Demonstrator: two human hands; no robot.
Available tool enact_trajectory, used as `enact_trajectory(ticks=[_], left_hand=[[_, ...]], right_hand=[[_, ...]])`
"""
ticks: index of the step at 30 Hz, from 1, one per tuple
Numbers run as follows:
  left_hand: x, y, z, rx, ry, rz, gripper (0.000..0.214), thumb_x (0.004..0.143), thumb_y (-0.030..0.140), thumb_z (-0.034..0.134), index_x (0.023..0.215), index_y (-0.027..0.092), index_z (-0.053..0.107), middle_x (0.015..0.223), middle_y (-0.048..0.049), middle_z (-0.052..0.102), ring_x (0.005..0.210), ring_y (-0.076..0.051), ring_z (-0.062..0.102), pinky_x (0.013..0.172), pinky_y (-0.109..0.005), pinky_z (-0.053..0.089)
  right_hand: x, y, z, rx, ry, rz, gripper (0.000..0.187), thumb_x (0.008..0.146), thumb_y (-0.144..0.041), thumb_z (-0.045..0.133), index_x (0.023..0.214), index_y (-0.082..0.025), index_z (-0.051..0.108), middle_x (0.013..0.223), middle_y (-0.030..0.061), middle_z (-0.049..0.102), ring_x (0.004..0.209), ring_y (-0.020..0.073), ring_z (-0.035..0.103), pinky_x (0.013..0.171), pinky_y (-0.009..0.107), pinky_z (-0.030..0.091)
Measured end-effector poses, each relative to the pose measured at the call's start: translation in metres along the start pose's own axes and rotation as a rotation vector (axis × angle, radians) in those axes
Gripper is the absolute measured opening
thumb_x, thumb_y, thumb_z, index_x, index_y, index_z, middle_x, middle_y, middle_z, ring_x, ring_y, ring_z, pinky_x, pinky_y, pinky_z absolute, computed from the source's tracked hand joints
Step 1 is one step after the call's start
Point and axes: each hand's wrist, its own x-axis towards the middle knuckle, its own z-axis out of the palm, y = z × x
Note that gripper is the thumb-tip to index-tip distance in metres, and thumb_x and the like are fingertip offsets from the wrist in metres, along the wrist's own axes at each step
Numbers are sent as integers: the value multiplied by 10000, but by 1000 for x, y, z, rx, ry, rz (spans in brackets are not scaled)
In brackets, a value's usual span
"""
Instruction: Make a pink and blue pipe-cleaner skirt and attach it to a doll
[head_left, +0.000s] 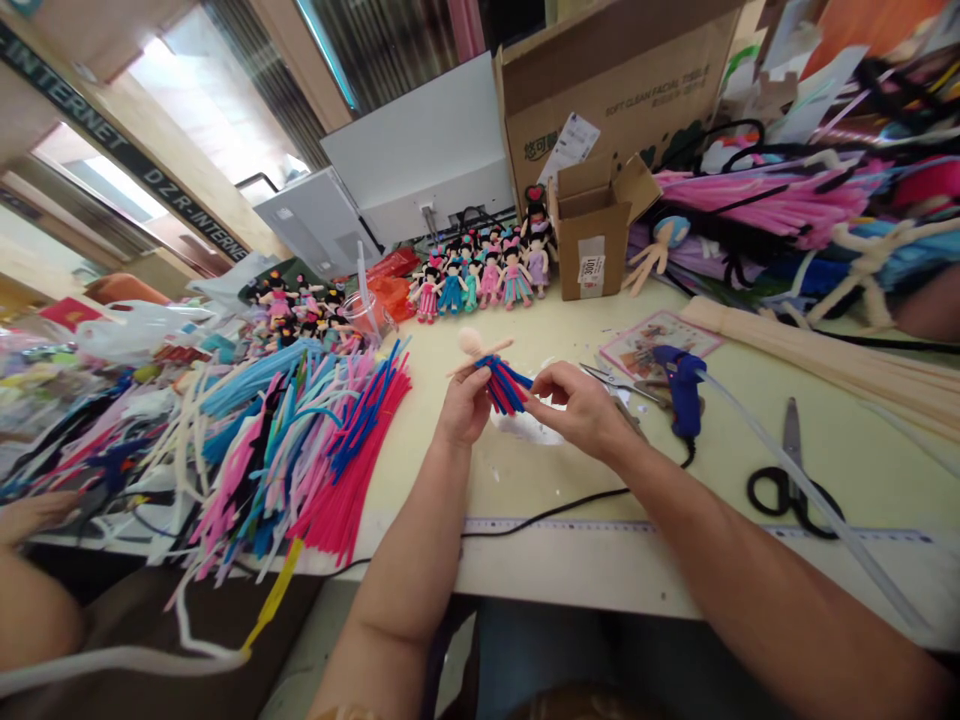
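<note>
A small pipe-cleaner doll [471, 343] with a bare beige head and outstretched arms tilts above the table. My left hand [466, 405] is closed around its middle. Blue and red strips fan out below as a skirt [508, 386]. At the skirt's right side, my right hand [574, 402] pinches the end of a blue strip. To the right of that hand lie metal pliers or tweezers [626, 383], partly hidden, and a blue hot glue gun [682, 390].
Bundles of coloured pipe cleaners [352, 470] lie left. Finished dolls [480, 275] stand at the back beside a small cardboard box [592, 240]. Black scissors [793, 480] and a ruler [705, 530] lie right and front; a black cable crosses the table. Another person's arm [34, 570] is far left.
</note>
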Motion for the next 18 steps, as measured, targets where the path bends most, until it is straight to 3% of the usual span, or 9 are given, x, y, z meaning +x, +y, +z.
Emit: enact_trajectory(ticks=[5,9,18], left_hand=[[-1,-1,1,26,-2,15,233,633,249,747,850,172,713,810,-29,717,742,-150,660,726,-256,501],[0,-1,1,39,5,0,234,609,243,766,820,156,717,801,-36,717,719,-138,652,719,-249,495],[2,0,-1,84,74,34,187,595,211,755,758,137,702,746,-23,695,690,-138,634,716,-258,473]], right_hand=[[-1,5,4,-75,0,-44,119,742,-191,654,770,-203,540,751,-7,556,670,135,483,611,258,376],[-1,5,2,-139,9,-53,104,804,-194,607,722,-197,542,724,4,548,677,143,489,624,270,360],[1,-4,-5,-50,113,-7,172,816,-207,578,651,-203,529,669,16,542,644,153,491,605,280,364]])
